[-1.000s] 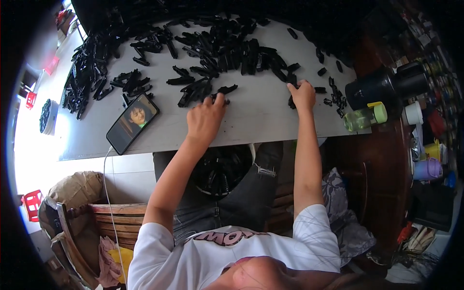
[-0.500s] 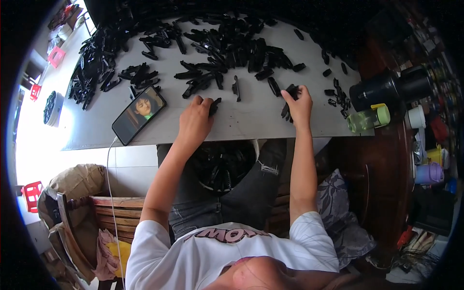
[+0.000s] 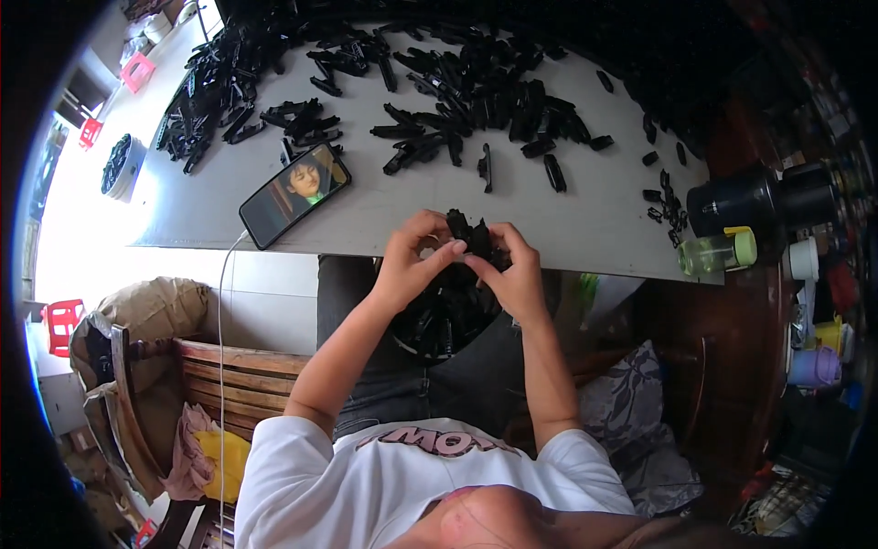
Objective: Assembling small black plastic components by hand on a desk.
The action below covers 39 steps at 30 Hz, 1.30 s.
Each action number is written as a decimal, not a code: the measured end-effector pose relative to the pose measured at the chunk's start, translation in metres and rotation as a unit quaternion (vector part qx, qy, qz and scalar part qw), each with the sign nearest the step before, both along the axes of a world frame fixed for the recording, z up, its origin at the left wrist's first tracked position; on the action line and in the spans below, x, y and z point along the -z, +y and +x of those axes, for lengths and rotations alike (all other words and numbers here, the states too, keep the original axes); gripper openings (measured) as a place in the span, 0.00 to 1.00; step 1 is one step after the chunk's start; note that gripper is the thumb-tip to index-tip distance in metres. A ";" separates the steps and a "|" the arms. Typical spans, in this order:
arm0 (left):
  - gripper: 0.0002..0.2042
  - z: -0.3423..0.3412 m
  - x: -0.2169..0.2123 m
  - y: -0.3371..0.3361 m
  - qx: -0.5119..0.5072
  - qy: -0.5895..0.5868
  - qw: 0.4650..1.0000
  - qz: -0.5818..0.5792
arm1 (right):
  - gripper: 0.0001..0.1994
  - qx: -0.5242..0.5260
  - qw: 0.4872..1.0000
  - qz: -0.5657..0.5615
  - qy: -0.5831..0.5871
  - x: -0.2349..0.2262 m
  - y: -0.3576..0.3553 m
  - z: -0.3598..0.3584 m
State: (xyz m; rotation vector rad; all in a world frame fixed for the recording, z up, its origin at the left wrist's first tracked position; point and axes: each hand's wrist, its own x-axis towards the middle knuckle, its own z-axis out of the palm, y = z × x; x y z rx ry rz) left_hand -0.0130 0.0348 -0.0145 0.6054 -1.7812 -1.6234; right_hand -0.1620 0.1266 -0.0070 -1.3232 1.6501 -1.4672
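Observation:
Over the table's near edge, my left hand [image 3: 412, 265] and my right hand [image 3: 519, 279] are close together, with a few black plastic parts [image 3: 467, 231] gripped between them. Both hands have their fingers closed on these parts, thumbs toward each other; their exact shape is partly hidden by the fingers. Below, a round container [image 3: 413, 350] full of similar black pieces sits between my legs. Past my hands, one slim black piece [image 3: 485, 168] and a shorter one [image 3: 555, 173] lie apart from a large heap of black parts [image 3: 494, 102].
A phone [image 3: 294, 194] with a lit screen and white cable [image 3: 221, 366] lies on the grey table [image 3: 384, 206]. More black parts [image 3: 219, 91] fill the far left. Small pieces, a green-lidded bottle [image 3: 718, 253] and a black cylindrical container [image 3: 732, 209] stand at the right.
Both hands have come from the tabletop toward me and together, bringing black parts with them. The right hand moved left, the left hand slightly right. The whole view has shifted somewhat.

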 end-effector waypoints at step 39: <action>0.17 -0.048 -0.021 -0.051 -0.068 -0.224 0.785 -0.574 | 0.11 0.286 0.909 -0.036 0.301 -0.002 -0.020 -0.065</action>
